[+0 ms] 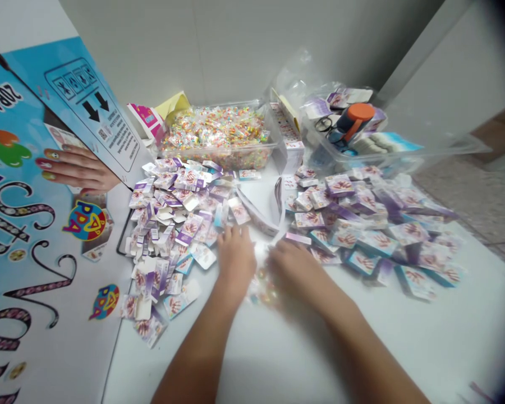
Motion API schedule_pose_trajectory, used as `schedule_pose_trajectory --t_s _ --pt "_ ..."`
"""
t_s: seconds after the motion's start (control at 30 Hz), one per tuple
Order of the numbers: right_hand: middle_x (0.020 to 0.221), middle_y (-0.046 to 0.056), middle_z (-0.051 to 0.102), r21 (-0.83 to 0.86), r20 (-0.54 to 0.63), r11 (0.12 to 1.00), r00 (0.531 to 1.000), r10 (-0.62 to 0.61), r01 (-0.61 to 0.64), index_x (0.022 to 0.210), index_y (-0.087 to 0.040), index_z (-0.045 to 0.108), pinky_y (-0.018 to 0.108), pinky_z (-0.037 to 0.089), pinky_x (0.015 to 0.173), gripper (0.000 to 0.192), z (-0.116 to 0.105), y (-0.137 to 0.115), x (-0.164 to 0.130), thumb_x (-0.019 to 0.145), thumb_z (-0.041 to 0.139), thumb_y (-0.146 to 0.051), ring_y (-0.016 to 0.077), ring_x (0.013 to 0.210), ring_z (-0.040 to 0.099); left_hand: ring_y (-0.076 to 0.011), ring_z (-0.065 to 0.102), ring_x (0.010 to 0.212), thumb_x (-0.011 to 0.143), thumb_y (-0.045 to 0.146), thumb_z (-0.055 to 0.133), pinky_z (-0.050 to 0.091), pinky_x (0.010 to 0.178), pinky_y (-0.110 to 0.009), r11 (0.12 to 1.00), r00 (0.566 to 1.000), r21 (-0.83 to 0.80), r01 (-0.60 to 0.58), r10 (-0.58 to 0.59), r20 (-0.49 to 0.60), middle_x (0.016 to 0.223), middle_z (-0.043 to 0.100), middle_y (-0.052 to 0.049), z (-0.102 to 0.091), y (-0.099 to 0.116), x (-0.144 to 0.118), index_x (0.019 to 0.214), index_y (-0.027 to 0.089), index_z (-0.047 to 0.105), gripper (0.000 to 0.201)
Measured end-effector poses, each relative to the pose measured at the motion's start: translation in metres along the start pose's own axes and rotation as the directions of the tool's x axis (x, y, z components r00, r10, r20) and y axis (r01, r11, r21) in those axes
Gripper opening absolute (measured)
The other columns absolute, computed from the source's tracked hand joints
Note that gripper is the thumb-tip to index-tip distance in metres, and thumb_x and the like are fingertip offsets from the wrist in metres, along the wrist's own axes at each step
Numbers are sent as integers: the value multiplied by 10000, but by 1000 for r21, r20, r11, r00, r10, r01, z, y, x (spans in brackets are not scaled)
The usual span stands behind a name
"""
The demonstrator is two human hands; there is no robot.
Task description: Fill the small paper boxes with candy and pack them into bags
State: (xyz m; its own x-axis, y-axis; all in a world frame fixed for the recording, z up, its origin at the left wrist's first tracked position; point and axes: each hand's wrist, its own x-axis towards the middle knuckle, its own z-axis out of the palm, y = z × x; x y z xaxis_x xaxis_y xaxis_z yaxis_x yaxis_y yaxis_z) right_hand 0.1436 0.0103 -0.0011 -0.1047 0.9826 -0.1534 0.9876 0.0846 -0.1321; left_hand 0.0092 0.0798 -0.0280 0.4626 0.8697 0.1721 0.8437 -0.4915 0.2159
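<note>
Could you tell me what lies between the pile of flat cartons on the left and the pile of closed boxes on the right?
In the head view, both hands meet there, left hand and right hand, around a blurred clear packet; behind lies a white strip.

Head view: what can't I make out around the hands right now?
- What the left hand and right hand hold: motion blur smears the small clear packet between them.
- Print on the small boxes: too small to read.
- The blue carton: cut off by the left edge.
- Contents of the clear tub: partly veiled by plastic bag glare.
- Bottom right corner: dark vignette.
</note>
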Motion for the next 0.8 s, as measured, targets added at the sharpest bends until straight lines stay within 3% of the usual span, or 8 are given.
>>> schedule_pose_trajectory --t_s 0.23,0.4,0.53,0.8 --pt "806 52 610 208 -158 978 987 6 27 778 -179 636 268 361 640 216 -6 9 -4 947 503 -201 166 715 580 -304 509 1070 778 105 554 409 924 -462 979 997 -195 -57 64 32 1049 609 -121 -1 -2 1 997 182 517 234" --pt "803 38 614 313 -233 949 971 47 29 811 -184 606 262 388 630 238 -4 14 -6 970 432 -221 160 696 579 -236 529 975 801 91 510 458 858 -361 870 988 -469 -153 122 -97 954 574 -75 0 -7 4 950 209 471 194" --pt "753 45 629 317 -213 947 977 23 46 754 -179 601 276 396 637 307 -6 14 -5 984 408 -241 169 670 581 -259 508 978 866 183 539 451 889 -400 923 980 -350 -157 102 -173 926 546 -85 1 -8 6 880 199 483 60" --pt "717 32 601 302 -238 934 964 -120 191 745 -174 646 263 384 630 342 -11 14 -8 996 418 -221 147 652 558 -330 518 1080 867 337 635 481 895 -452 992 997 -103 66 -69 -24 1079 537 -165 -4 1 -1 1056 126 523 304"
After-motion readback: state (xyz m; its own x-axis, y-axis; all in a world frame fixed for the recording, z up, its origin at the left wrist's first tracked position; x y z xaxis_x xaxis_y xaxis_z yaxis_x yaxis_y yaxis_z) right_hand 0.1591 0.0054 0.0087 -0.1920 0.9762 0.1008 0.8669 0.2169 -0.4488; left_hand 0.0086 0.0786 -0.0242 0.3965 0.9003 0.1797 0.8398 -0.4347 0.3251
